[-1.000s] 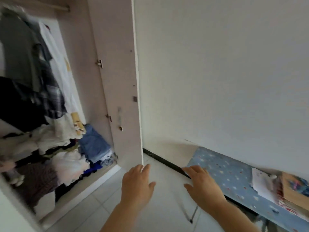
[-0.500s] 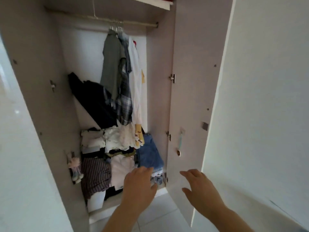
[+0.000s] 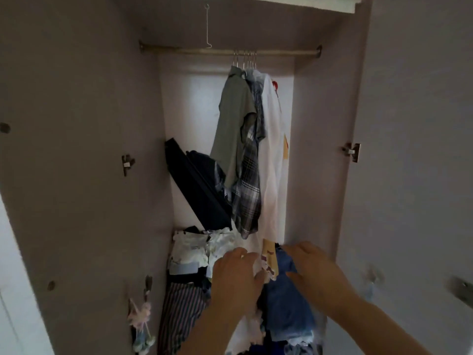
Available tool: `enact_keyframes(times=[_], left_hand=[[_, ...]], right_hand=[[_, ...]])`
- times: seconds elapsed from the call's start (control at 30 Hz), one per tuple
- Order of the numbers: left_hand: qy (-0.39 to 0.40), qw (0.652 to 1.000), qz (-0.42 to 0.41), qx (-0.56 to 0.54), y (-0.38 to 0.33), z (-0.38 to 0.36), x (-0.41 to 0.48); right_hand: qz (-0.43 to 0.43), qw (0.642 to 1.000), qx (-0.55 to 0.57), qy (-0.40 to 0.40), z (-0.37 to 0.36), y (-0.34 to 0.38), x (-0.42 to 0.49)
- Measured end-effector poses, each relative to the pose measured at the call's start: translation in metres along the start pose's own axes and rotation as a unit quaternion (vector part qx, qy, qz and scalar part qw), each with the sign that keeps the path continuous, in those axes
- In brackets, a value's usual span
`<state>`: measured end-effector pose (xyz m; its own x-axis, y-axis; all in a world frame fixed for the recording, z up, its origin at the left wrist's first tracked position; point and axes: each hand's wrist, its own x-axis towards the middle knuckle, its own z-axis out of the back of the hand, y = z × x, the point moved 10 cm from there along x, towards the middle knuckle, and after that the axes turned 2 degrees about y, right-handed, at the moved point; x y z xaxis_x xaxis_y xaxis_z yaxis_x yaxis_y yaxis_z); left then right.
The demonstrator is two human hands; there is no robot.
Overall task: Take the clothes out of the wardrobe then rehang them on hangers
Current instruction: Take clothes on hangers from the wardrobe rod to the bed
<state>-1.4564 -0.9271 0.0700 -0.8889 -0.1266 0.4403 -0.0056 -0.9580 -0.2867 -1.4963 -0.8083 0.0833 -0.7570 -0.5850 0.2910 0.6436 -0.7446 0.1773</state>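
Observation:
The open wardrobe (image 3: pixel 314 149) fills the view. From its rail (image 3: pixel 179 51) hang a grey-green shirt (image 3: pixel 231 129), a plaid shirt (image 3: pixel 247 190) and a white garment (image 3: pixel 272 162) on metal hangers (image 3: pixel 244 60). Beneath them lies a heap of clothes: white pieces (image 3: pixel 194 248), a striped garment (image 3: pixel 179 311), blue denim (image 3: pixel 286 306). A dark folded item (image 3: pixel 194 185) leans against the back wall. My left hand (image 3: pixel 236 280) and my right hand (image 3: pixel 314 270) reach forward with straight fingers, either side of the white garment's lower hem, holding nothing.
Both wardrobe doors stand open: the left door (image 3: pixel 76 175) and the right door (image 3: pixel 409 175), with hinges on each side. A small pale ornament (image 3: pixel 140 321) hangs at the lower left. A shelf edge (image 3: pixel 307 2) runs across the top. A wire hook (image 3: pixel 207 26) dangles above the rail.
The view swung left from the wall and floor to face the wardrobe's inside. Both hands moved forward and up, from over the floor to the hanging white garment's hem.

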Motion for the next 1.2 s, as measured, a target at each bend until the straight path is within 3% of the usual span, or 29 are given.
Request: enact_keyframes(times=[0.13,0.23,0.37,0.73,1.0,1.2], left_hand=[[-0.103,0.993,0.001,-0.051,0.036,0.019,0.074],[-0.135,0.987,0.009,-0.083,0.065,0.035,0.137],[-0.132,0.987,0.028,-0.084,0.086,0.061,0.206],[-0.221,0.970,0.053,-0.087,0.148,0.115,0.390],[-0.277,0.958,0.041,-0.059,0.165,0.140,0.485],[-0.283,0.958,0.042,-0.011,0.185,0.131,0.521]], right_hand=[[0.031,0.999,0.017,-0.026,0.009,0.005,0.083],[0.056,0.997,0.014,-0.052,0.024,0.013,0.151],[0.090,0.990,0.027,-0.109,0.052,0.018,0.237],[0.192,0.949,-0.062,-0.241,0.155,0.055,0.461],[0.169,0.920,-0.160,-0.314,0.226,0.059,0.589],[0.099,0.908,-0.196,-0.355,0.255,0.008,0.650]])
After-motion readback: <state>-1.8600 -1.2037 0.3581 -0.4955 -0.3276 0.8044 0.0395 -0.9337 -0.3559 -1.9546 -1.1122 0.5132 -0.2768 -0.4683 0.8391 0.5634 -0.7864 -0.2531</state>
